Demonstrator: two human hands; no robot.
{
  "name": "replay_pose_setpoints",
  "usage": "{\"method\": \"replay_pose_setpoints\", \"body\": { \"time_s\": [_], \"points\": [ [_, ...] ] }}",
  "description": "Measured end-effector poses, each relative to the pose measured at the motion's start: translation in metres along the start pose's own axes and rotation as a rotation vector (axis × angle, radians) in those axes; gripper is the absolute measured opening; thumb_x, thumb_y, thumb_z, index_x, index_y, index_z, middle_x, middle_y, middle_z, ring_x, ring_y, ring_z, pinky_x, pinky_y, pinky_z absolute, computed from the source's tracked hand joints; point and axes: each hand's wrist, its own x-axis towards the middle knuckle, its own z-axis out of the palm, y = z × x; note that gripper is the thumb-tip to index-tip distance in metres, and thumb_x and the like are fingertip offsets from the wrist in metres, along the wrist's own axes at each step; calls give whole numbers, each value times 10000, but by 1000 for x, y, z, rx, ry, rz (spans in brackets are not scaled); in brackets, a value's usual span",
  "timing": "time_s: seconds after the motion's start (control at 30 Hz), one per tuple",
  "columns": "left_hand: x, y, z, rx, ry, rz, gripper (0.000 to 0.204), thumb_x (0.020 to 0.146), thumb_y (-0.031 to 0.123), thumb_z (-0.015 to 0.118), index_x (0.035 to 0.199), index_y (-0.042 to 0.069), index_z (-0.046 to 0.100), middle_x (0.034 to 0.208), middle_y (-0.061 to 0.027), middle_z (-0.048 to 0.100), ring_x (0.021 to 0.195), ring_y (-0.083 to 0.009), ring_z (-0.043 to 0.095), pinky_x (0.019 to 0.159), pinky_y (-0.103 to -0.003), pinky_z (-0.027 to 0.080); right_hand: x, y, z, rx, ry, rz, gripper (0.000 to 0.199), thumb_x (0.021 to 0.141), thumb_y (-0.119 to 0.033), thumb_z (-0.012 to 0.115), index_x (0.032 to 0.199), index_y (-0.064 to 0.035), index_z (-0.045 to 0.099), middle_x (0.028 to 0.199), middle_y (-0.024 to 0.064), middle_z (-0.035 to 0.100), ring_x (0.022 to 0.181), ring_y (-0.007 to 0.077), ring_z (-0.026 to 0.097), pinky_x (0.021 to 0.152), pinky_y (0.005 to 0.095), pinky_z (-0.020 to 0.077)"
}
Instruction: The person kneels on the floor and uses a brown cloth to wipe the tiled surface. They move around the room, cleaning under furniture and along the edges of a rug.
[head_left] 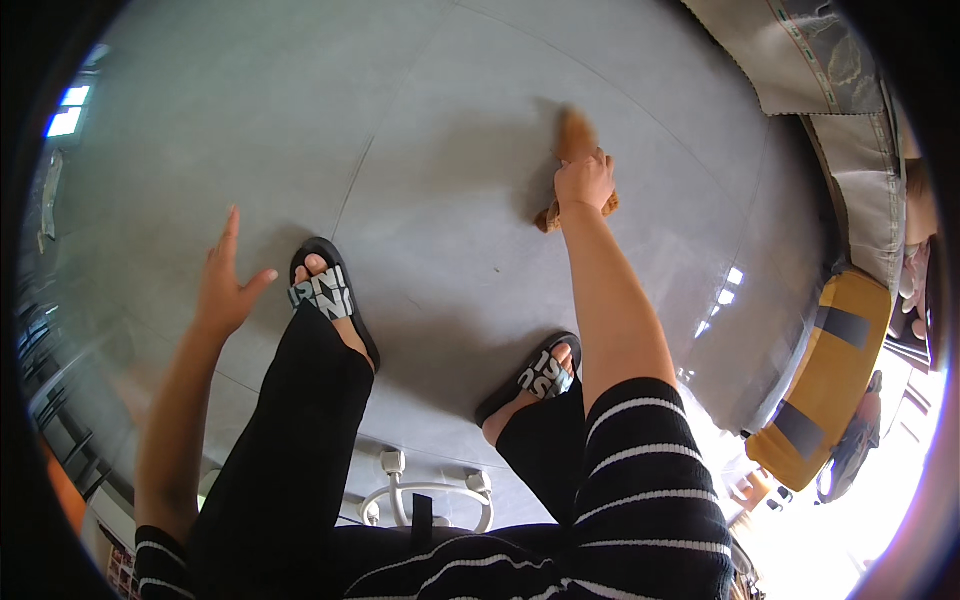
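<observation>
My right hand (587,180) reaches out low over the grey floor, its fingers closed round a brown, fuzzy thing (577,135). The far end of that thing is blurred, and my fingers hide its middle; its kind is not clear. A fluffy brown edge also shows below and beside the wrist. Off to the left, my left hand (226,285) hangs in the air with its fingers stretched out, and nothing is in it. It is nearest to my left foot, which wears a black slide sandal (325,290).
Grey tiled floor (420,180) spreads ahead. A second black sandal (540,378) is on my right foot. Behind my feet is a white wheeled chair base (425,490). Beige patterned cloth (860,190) hangs at the right, above a yellow item with grey patches (820,380).
</observation>
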Motion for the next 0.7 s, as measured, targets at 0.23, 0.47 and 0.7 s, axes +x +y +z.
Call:
{"method": "replay_pose_setpoints", "body": {
  "time_s": [0.23,0.47,0.7],
  "points": [
    [-11,-8,0,52,-120,-141,910,803,202,724,1515,4,193,1553,-206,284,1418,-351,315,1132,-479,233,-92,-6,-1,126,-82,-193,195,834,-107,580,1017,-105,648,1048,74,634,1028,310,562,746,440,501],
    [-17,-35,15,12,-160,-23,784,808,269,741,1432,-28,373,1450,-242,432,1343,-394,419,1097,-425,357,23,29,-32,515,-390,133,354,822,-228,718,1129,-60,667,1127,122,659,1030,316,617,884,391,494],
    [-5,17,16,-97,-243,44,747,817,240,734,1441,17,390,1465,-202,433,1346,-355,428,1091,-408,368,-37,98,-7,305,86,246,295,839,-174,658,1121,-89,678,1206,135,625,1024,355,598,897,452,485]
  ]
}}
